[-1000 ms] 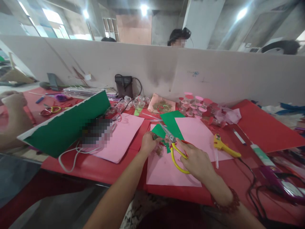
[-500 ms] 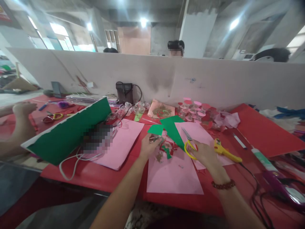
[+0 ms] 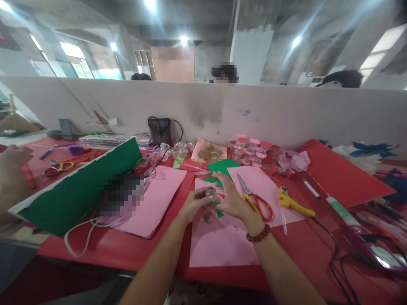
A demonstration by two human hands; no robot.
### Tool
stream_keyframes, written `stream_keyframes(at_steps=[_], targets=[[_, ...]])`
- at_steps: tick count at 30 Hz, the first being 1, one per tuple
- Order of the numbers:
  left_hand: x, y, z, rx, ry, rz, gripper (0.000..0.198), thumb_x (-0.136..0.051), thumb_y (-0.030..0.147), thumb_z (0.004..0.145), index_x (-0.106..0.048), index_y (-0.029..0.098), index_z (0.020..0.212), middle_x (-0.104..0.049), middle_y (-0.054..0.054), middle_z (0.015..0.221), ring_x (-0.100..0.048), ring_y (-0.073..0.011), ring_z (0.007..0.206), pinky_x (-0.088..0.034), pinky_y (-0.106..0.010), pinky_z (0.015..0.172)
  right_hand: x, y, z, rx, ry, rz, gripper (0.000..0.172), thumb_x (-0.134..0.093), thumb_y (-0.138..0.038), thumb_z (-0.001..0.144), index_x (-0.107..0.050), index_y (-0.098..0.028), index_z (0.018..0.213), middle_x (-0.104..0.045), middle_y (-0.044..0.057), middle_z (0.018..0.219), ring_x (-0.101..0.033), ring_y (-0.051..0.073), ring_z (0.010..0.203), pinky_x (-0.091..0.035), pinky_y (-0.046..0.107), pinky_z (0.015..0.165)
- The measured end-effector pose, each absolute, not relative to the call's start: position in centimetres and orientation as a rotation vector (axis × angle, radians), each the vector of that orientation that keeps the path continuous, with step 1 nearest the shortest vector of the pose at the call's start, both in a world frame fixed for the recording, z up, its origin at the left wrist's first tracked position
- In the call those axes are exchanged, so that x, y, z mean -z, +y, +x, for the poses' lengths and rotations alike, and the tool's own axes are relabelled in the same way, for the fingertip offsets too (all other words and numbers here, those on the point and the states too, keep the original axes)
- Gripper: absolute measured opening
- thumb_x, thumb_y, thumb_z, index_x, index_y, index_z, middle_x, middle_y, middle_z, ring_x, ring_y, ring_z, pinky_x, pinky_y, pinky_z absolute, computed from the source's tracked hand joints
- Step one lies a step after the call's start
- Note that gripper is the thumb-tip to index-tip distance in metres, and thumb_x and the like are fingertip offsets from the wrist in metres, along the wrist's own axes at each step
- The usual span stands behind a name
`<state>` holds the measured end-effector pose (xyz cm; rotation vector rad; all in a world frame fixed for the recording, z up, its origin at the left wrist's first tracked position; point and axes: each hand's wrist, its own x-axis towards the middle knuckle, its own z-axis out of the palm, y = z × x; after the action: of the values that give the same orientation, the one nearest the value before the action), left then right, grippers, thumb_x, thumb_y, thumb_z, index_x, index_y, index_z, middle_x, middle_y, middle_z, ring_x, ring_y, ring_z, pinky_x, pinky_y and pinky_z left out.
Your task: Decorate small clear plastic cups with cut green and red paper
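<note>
Over the pink sheet (image 3: 222, 248), the left hand (image 3: 192, 204) pinches a small clear piece (image 3: 212, 195) between thumb and curled fingers, forearm slanting inward. The piece looks light, smooth and easily dented, best held gently by its sides. Beyond it, the right hand (image 3: 234, 201) arches, fingers spread; thumb contact is unclear.

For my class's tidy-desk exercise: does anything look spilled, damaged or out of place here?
Yes: the green board at left has a ragged white edge, perhaps torn; brownish bits look spilled on the front pink paper.
</note>
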<state>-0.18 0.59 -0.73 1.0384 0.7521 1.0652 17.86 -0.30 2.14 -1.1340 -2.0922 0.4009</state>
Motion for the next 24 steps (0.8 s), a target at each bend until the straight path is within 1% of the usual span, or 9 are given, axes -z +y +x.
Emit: stream_keyframes(at_steps=[2,5,8,11,13,14,17,20,24], targets=[[1.0,0.6,-0.1,-1.035,0.755,1.066,0.054,-0.087,0.043,0.059,-0.074,0.014,0.102,-0.075,-0.011,0.093,-0.069,-0.021,0.079,-0.053,-0.032,0.074,-1.4,-0.3,17.7,-0.385,-2.051,-1.124,0.083,-0.072,-0.028,0.074,-0.035,-0.029,0.148,-0.043,0.012,0.148,-0.036,0.03,0.141,-0.031,0.052,0.114],[1.1,0.7,0.3,-1.035,0.843,1.07,0.062,-0.078,0.061,0.064,-0.074,0.012,0.102,-0.074,-0.011,0.084,-0.067,-0.0201,0.069,-0.052,-0.03,0.064,-1.0,-0.3,17.9,-0.388,-1.934,-1.137,0.08,-0.078,-0.033,0.07,-0.041,-0.027,0.141,-0.049,0.013,0.141,-0.044,0.031,0.134,-0.035,0.051,0.111],[0.9,0.8,0.5,-1.133,0.936,1.077,0.063,-0.061,0.071,0.075,-0.075,0.013,0.094,-0.074,-0.011,0.086,-0.068,-0.0219,0.078,-0.054,-0.033,0.072,-1.1,0.2,18.2,-0.51,-1.765,-1.139,0.083,-0.08,-0.041,0.068,-0.041,-0.025,0.139,-0.051,0.013,0.138,-0.049,0.029,0.128,-0.038,0.049,0.109],[0.3,1.3,0.5,-1.267,1.037,1.178,0.043,-0.062,0.053,0.08,-0.074,0.016,0.096,-0.074,-0.01,0.094,-0.067,-0.0244,0.092,-0.053,-0.037,0.085,-0.8,0.7,18.4,-0.628,-1.672,-1.118,0.084,-0.081,-0.045,0.068,-0.04,-0.023,0.137,-0.05,0.012,0.137,-0.05,0.027,0.127,-0.041,0.045,0.108],[-0.2,1.8,0.4,-1.292,1.135,1.254,0.028,-0.066,0.034,0.076,-0.074,0.018,0.098,-0.073,-0.009,0.092,-0.066,-0.026,0.092,-0.051,-0.043,0.09,-0.4,0.9,18.5,-0.664,-1.646,-1.112,0.086,-0.082,-0.047,0.067,-0.039,-0.024,0.137,-0.049,0.012,0.138,-0.049,0.027,0.128,-0.04,0.044,0.109],[-0.5,2.0,0.4,-1.324,1.163,1.298,0.027,-0.066,0.024,0.071,-0.074,0.019,0.096,-0.073,-0.009,0.098,-0.065,-0.0272,0.099,-0.048,-0.045,0.096,-0.2,0.9,18.5,-0.679,-1.639,-1.114,0.087,-0.082,-0.048,0.066,-0.039,-0.024,0.138,-0.048,0.012,0.139,-0.049,0.026,0.129,-0.04,0.044,0.109],[-1.3,2.2,0.1,-1.385,1.058,1.419,0.057,-0.063,0.006,0.055,-0.073,0.025,0.108,-0.064,-0.006,0.129,-0.048,-0.0291,0.13,-0.031,-0.045,0.114,0.0,0.8,18.4,-0.761,-1.61,-1.113,0.089,-0.083,-0.048,0.064,-0.038,-0.026,0.138,-0.047,0.011,0.141,-0.048,0.026,0.13,-0.04,0.044,0.109],[-1.9,1.9,-0.2,-1.304,0.804,1.258,0.069,-0.059,0.011,0.06,-0.064,0.027,0.126,-0.058,-0.005,0.139,-0.04,-0.0267,0.14,-0.027,-0.044,0.116,0.0,0.7,18.3,-0.906,-1.554,-1.068,0.085,-0.084,-0.045,0.065,-0.04,-0.025,0.135,-0.05,0.01,0.139,-0.051,0.025,0.126,-0.043,0.042,0.106],[-1.6,1.8,-0.5,-1.292,0.592,1.004,0.061,-0.064,0.032,0.074,-0.056,0.027,0.134,-0.054,-0.006,0.143,-0.039,-0.0221,0.141,-0.028,-0.038,0.116,-0.1,0.9,18.2,-1.114,-1.489,-0.946,0.074,-0.082,-0.041,0.067,-0.046,-0.025,0.129,-0.056,0.008,0.132,-0.055,0.023,0.12,-0.045,0.041,0.103]])
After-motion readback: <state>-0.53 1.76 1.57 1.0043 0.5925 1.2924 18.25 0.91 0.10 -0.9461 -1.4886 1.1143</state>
